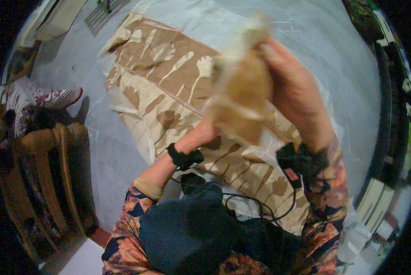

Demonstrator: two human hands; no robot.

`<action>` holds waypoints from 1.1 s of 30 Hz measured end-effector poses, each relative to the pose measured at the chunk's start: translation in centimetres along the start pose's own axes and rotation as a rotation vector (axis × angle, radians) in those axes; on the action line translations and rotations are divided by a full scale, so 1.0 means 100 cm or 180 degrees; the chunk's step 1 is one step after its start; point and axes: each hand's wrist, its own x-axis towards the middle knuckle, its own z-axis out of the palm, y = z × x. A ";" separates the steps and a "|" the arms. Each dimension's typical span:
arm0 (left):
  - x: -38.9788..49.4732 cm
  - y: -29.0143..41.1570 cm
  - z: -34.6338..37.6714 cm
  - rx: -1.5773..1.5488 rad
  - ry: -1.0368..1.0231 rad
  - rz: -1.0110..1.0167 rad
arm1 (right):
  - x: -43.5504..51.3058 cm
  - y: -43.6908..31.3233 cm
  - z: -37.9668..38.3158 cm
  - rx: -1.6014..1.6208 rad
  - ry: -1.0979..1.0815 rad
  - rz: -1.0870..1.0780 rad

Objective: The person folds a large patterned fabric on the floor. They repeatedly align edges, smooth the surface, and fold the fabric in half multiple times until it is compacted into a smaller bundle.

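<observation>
A large tan and cream patterned cloth (pixel 178 68) is spread out before me on a pale grey surface. My left hand (pixel 210 129), with a black band at the wrist, meets the blurred, lifted part of the cloth near its middle; the fingers are hidden behind the fabric. Raised higher and to the right, my right hand (pixel 277 58) holds a bunched part of the cloth. Motion blurs this hand and the fabric hanging below it. Black cords lie over the cloth near my body.
A brown wooden chair (pixel 47 185) stands at the left, with a patterned red and white sock or slipper (pixel 51 98) beyond it. A slatted cream object (pixel 374 202) and clear plastic (pixel 355 237) lie at the lower right. A floor grate (pixel 99 17) shows at the upper left.
</observation>
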 end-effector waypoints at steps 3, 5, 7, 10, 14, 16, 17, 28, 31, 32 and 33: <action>-0.016 0.005 -0.019 -0.0044 0.0371 -0.0414 | 0.002 0.002 0.003 -0.1777 -0.1159 -0.0065; -0.023 0.008 -0.033 -0.0027 0.0739 -0.0688 | -0.006 0.002 -0.016 -0.2237 -0.0924 -0.0071; -0.025 0.010 -0.047 -0.0066 0.1071 -0.0984 | -0.024 0.000 -0.051 -0.2204 -0.0214 0.0435; -0.028 0.015 -0.064 -0.0420 0.1277 -0.1231 | -0.062 0.016 -0.115 -0.2642 0.0759 0.0660; -0.030 0.020 -0.077 -0.0954 0.1223 -0.0804 | -0.135 0.076 -0.173 -0.3750 0.1226 0.1342; -0.031 0.023 -0.082 -0.1396 0.1385 -0.0916 | -0.164 0.113 -0.176 -0.3897 0.1197 0.1130; -0.029 0.024 -0.085 -0.1835 0.1326 -0.0865 | -0.174 0.129 -0.173 -0.3989 0.1174 0.1068; -0.038 0.068 -0.113 -0.2564 0.1484 0.0124 | -0.187 0.188 -0.135 -0.4714 0.0828 0.0194; -0.047 0.079 -0.120 -0.2660 0.1281 0.0244 | -0.187 0.189 -0.136 -0.4813 0.0901 -0.0067; -0.050 0.081 -0.121 -0.2752 0.1227 0.0302 | -0.187 0.188 -0.138 -0.4833 0.0942 -0.0090; -0.051 0.084 -0.125 -0.2649 0.1533 0.0149 | -0.187 0.188 -0.139 -0.4851 0.0933 -0.0010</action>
